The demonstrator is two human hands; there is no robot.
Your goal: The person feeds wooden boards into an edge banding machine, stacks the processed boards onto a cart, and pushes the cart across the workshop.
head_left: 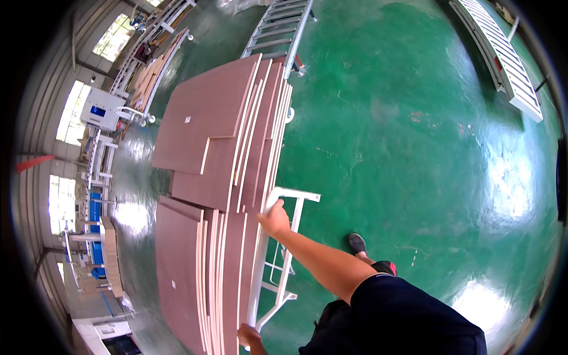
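My right hand (275,219) is closed round the upper corner of a white metal trolley frame (260,260), its thumb on top. Lower in the picture, my left hand (249,335) grips the same frame near its other end; the lower edge partly cuts this hand off. Against the frame's far side stand brown-faced panels with pale edges, in two groups. The farther group (201,106) has a notched front sheet, and the nearer group (177,266) starts just left of my hands. A small white label sits on each group's face.
Beyond the panels lies a grey roller conveyor (278,29); another conveyor (503,59) stands at the upper right. Along the left wall are a white machine cabinet (103,109), a cart with boards (157,74) and benches. My shoe (357,242) is on the shiny green floor (402,177).
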